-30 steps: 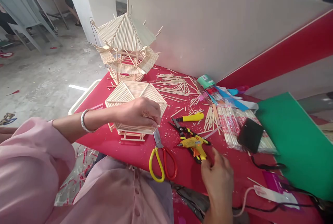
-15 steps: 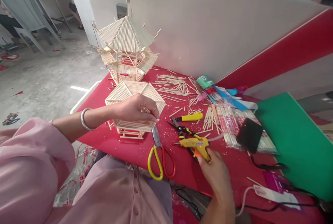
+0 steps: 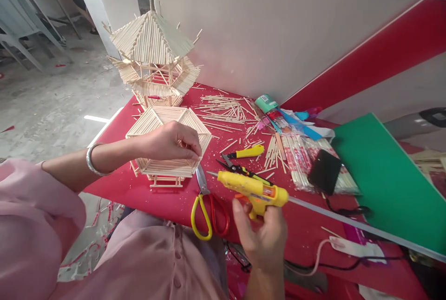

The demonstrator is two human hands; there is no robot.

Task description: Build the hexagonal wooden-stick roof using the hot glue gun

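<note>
Left hand: the left hand (image 3: 170, 141) is resting on top of the pale hexagonal roof piece (image 3: 153, 121) made of thin wooden sticks. Its fingers are curling down and pinching the near right edge.
Right hand: the right hand (image 3: 263, 239) is closing around the handle of the yellow plastic glue gun (image 3: 254, 189) and holding it lifted over the table. The nozzle is pointing left toward the roof piece and is not touching it.
Roof piece: it is standing on a small stick frame on the red table (image 3: 167, 200), near the front edge.
Behind it: the tall pagoda model of wooden sticks (image 3: 151, 58) is standing just beside it.
Between the hands: the scissors with yellow and red handles (image 3: 205, 211) are lying flat, with the blades pointing toward the roof piece.
Further right: the yellow-handled cutting pliers (image 3: 244, 153), the loose wooden sticks (image 3: 226, 109) and the flat green board (image 3: 383, 179) are lying on the table.
</note>
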